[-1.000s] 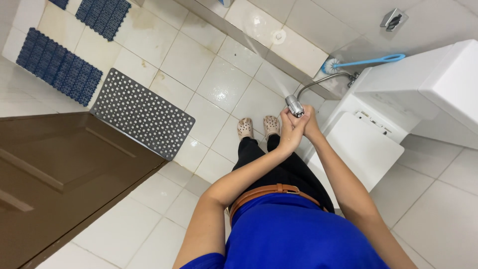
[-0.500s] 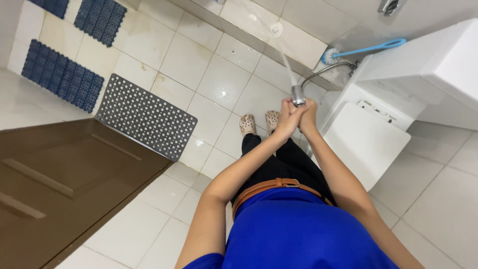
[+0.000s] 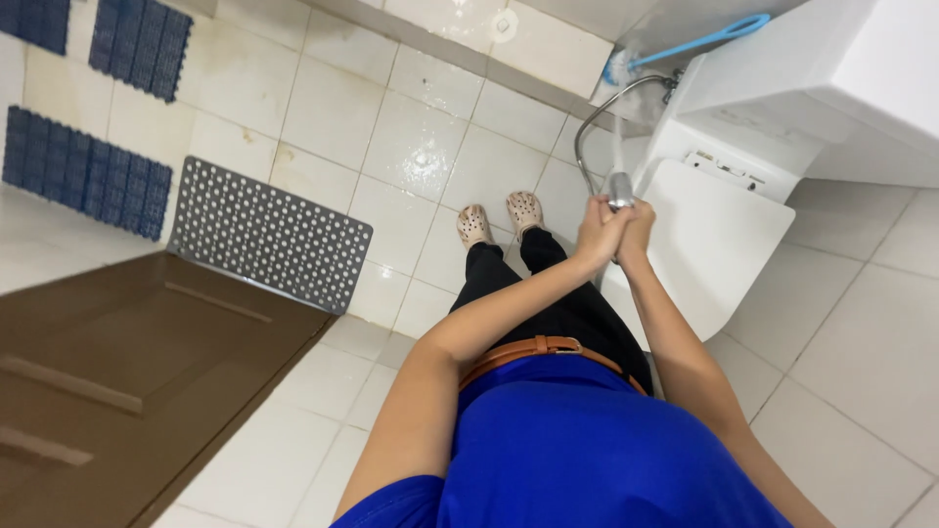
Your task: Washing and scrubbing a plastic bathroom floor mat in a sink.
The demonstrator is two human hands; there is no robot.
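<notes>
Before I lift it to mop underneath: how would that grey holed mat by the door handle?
The grey mat lies dead flat on the tiled floor, so it is probably thin and floppy. Its many holes suggest it is light. The tiles beyond it look wet, so it may be slippery.

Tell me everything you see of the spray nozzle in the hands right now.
The spray nozzle is a small metal-looking silver head, held upright with both the left hand and right hand wrapped around its lower part. A thin water stream rises from it. Its curved silver hose loops up towards the wall beside the closed white toilet.
</notes>
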